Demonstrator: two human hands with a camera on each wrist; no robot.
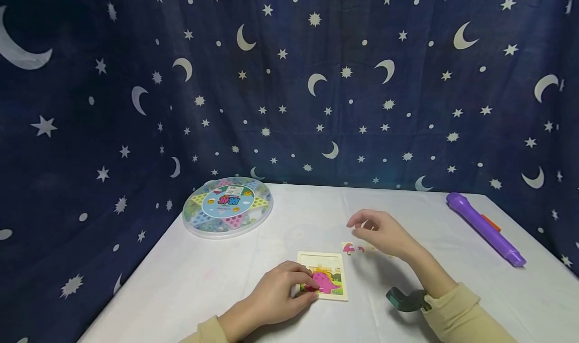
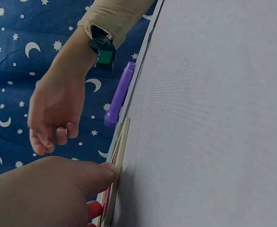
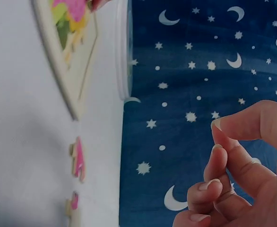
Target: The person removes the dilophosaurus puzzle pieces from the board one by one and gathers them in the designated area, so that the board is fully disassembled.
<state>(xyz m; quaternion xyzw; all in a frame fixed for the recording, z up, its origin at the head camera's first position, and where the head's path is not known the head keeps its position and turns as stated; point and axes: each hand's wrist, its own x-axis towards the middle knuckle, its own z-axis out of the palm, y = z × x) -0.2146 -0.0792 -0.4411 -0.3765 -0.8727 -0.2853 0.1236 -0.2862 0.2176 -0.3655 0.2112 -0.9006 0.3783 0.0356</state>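
A small jigsaw puzzle board [image 1: 322,276] with a pale frame and a pink dinosaur picture lies on the table; its upper part shows bare backing. My left hand [image 1: 279,291] holds the board at its lower left, the thumb [image 2: 98,176] along the frame's edge and the fingers over the picture. My right hand [image 1: 384,232] hovers above the table to the board's upper right. In the right wrist view its fingers [image 3: 215,163] are loosely bent, with nothing visible between them. Below it lie loose puzzle pieces [image 1: 348,248], partly hidden by the hand in the head view.
A round, clear-lidded board game case [image 1: 228,207] sits at the table's back left. Toward the right edge lies a purple microphone-shaped toy [image 1: 486,228] with an orange part. A dark blue curtain [image 1: 289,82] with moons and stars hangs behind the white table [image 1: 217,277].
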